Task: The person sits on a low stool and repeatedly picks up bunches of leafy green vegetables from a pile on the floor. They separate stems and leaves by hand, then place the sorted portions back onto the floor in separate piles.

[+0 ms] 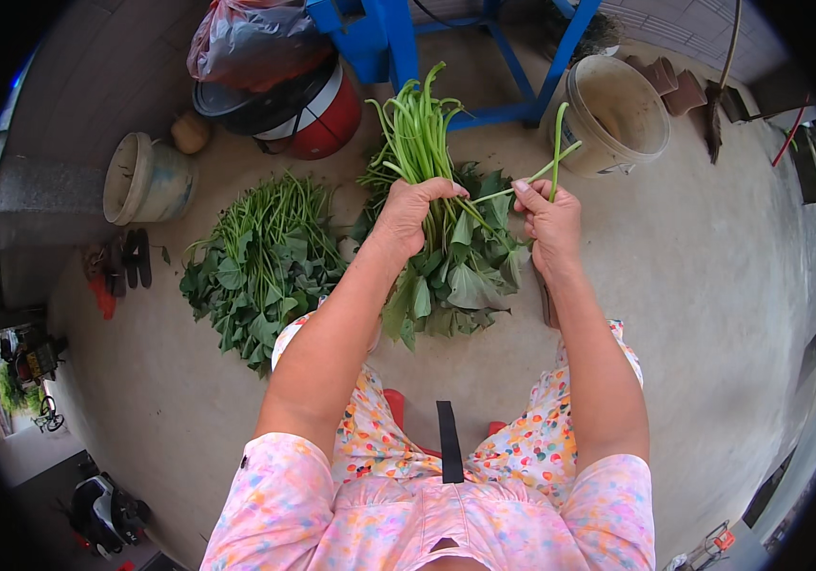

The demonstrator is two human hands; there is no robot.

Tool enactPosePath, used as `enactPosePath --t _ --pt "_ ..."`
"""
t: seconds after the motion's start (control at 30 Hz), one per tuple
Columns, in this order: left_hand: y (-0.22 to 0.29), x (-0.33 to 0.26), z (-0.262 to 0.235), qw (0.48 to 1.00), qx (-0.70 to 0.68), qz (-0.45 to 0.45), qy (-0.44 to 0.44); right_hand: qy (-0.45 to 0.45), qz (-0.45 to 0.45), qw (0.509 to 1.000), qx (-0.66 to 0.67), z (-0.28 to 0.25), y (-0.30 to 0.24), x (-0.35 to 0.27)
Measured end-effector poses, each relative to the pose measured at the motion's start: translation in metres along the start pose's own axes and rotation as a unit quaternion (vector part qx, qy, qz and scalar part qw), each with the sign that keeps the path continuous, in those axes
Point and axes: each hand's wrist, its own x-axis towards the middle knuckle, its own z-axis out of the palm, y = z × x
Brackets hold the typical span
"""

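My left hand [412,215] is closed around a thick bunch of leafy green stems [419,133]; the bare stems point away from me and the broad leaves [470,285] hang toward me. To its right, my right hand [549,217] pinches a pair of loose green stems [557,152] between thumb and fingers. One of these stands upright, and the other slants across toward the bunch. On the floor left of my left hand lies a larger heap of the same leafy greens [265,262].
A blue metal frame [512,62] stands ahead. Around it are a pale bucket [617,114] at right, a red and white bucket [327,119] with a plastic bag [255,43] on top, and another pale bucket [151,181] at left. Dark sandals [137,259] lie beyond the heap.
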Motion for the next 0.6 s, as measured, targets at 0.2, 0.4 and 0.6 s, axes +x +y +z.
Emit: enactPosePath --t 0.2,0.4,0.6 --pt "0.013 0.003 -0.013 0.996 -0.064 0.038 0.041 0.081 0.040 0.987 0.132 -0.016 -0.009 0.008" --pt "0.021 -0.001 -0.021 0.995 -0.051 0.033 0.074 0.057 0.033 0.982 0.179 -0.039 -0.019 0.018" --pt "0.014 0.001 -0.023 0.998 -0.046 0.015 0.038 0.026 0.067 0.976 0.207 -0.043 -0.017 0.019"
